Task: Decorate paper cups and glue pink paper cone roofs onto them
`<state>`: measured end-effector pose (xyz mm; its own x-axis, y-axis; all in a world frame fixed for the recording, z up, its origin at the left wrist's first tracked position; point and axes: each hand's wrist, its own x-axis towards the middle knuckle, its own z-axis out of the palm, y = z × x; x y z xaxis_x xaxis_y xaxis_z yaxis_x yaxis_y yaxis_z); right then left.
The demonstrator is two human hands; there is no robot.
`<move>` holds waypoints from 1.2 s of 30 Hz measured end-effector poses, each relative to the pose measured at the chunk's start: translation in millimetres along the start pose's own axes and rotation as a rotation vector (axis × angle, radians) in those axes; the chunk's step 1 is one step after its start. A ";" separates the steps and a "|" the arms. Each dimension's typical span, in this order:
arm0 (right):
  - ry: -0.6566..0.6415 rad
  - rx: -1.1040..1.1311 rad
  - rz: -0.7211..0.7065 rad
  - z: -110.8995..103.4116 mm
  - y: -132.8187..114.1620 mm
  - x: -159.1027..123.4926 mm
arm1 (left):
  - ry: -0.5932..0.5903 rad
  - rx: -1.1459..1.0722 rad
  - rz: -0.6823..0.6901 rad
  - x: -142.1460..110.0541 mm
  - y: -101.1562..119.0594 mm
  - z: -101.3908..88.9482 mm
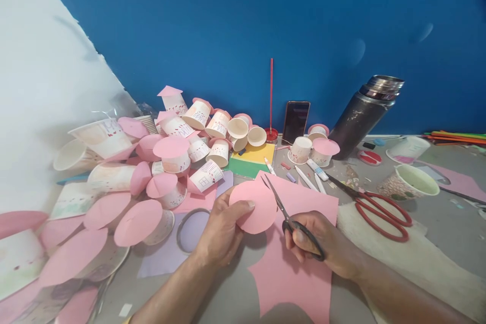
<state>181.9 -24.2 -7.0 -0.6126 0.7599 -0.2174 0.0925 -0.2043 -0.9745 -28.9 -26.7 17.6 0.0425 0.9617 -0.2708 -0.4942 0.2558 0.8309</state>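
Observation:
My left hand [222, 230] pinches a pink paper circle [253, 207], thumb on top, held just above the table. My right hand [317, 243] grips small black-handled scissors [283, 207], whose blades point up and left and touch the right edge of the circle. Beneath both hands lies a large pink paper sheet [292, 273] with scalloped cut-outs along its left edge.
A pile of paper cups with pink paper cone roofs [167, 157] fills the left. Red-handled scissors [379, 210], a metal flask [364, 114], a phone [296, 120], a green-lined cup [410, 182], glue sticks, yellow-green paper and a round ring [192, 230] lie around. Blue wall behind.

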 end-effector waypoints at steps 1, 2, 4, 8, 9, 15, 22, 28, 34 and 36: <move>0.004 -0.009 -0.001 -0.2 0.0 -0.2 | 0.002 0.009 -0.003 0.1 0.6 -0.2; 0.008 -0.016 -0.003 -0.3 -0.2 -0.3 | 0.005 0.018 -0.007 0.3 1.0 -0.3; 0.010 -0.022 -0.001 -0.5 -0.5 -0.4 | 0.009 0.028 -0.013 0.7 1.3 -0.6; 0.006 -0.010 0.009 -1.6 0.8 -0.1 | 0.005 0.035 -0.021 1.0 1.3 -1.3; 0.005 -0.008 0.004 -2.1 1.3 0.1 | 0.006 0.035 -0.021 1.0 1.4 -1.6; 0.016 0.019 0.021 -2.6 3.8 0.2 | 0.000 0.028 -0.015 2.5 1.0 -5.2; 0.052 0.135 0.037 1.3 3.9 1.4 | 0.013 -0.074 -0.009 5.1 -2.6 -1.7; 0.033 0.154 0.057 4.9 -0.4 1.1 | 0.028 -0.110 -0.028 3.1 -2.8 2.6; 0.224 0.134 -0.046 1.0 5.5 4.7 | 0.002 -0.087 -0.105 2.6 -10.1 3.9; 0.298 0.176 -0.056 -1.3 6.0 6.7 | -0.018 -0.079 -0.115 2.9 -13.4 4.1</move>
<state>179.4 -19.5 -14.3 -0.3543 0.9144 -0.1961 -0.0875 -0.2412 -0.9665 -18.6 -26.9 7.7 0.1184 0.9282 -0.3529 -0.5517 0.3570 0.7538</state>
